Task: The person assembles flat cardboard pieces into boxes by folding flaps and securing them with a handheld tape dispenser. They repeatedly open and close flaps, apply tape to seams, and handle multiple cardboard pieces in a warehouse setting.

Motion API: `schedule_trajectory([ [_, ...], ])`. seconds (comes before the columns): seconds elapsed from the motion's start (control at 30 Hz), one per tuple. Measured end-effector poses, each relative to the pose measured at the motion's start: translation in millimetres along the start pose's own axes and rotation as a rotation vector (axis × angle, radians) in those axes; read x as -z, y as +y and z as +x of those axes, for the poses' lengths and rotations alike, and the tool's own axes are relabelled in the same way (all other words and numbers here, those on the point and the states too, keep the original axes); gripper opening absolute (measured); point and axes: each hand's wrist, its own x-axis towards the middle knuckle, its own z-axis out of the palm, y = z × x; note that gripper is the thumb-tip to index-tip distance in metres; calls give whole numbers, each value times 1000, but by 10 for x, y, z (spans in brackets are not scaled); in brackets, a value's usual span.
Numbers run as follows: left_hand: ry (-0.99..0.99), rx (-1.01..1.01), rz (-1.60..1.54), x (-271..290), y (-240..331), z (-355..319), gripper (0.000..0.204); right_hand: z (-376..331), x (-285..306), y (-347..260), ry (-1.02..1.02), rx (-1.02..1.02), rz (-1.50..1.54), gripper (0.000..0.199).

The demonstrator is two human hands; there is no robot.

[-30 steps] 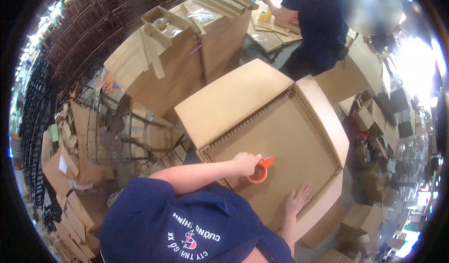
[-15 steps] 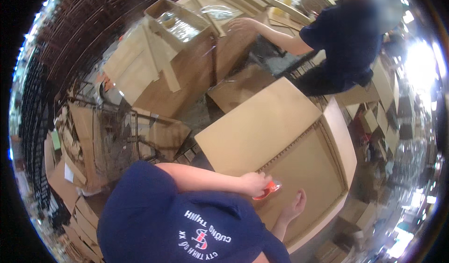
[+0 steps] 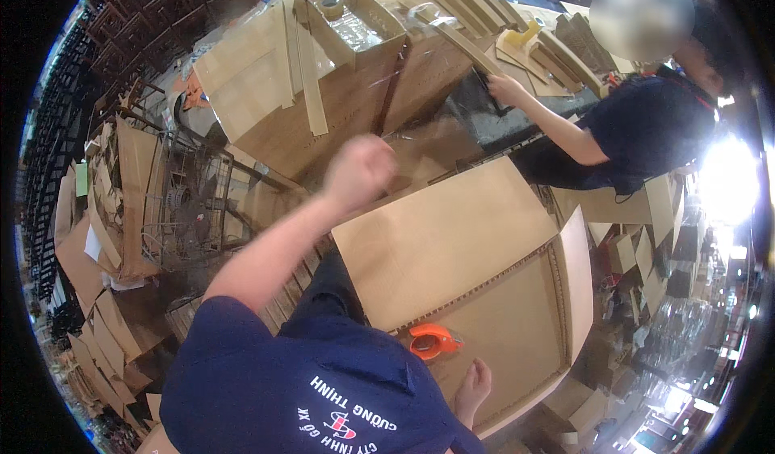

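Observation:
A big brown cardboard box (image 3: pixel 452 236) stands in front of me with its flaps folded outward. An orange tape dispenser (image 3: pixel 434 342) lies on the cardboard inside it, near the left inner edge, with no hand on it. My left hand (image 3: pixel 361 173) is raised beyond the box's far left corner, over the space before the worktable. Motion smears its fingers, and nothing can be made out in them. Low over the near part of the box, to the right of the dispenser, is my right hand (image 3: pixel 474 388), its fingers loosely curled around nothing visible.
Across from me, a person (image 3: pixel 646 131) grips a cardboard strip (image 3: pixel 460 44) by its end. A tall open carton (image 3: pixel 351 18) holding plastic wrap and a tape roll stands on more cardboard. Wire carts with scrap cardboard (image 3: pixel 133 204) are at left; stacked sheets lie at right.
My left hand has let go of the tape dispenser, leaving it in the box, and swung up and to the left. The person opposite has shifted right and now grips a cardboard strip.

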Motion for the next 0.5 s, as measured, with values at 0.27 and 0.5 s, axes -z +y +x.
schedule_trajectory([
  [0.27, 434, 1029, 332, 992, -2240, 1076, 123, 37, -188, -350, -196, 34, -253, 24],
  [0.5, 465, 185, 149, -288, -1293, 504, 64, 320, -41, -810, 38, 60, -275, 24],
])
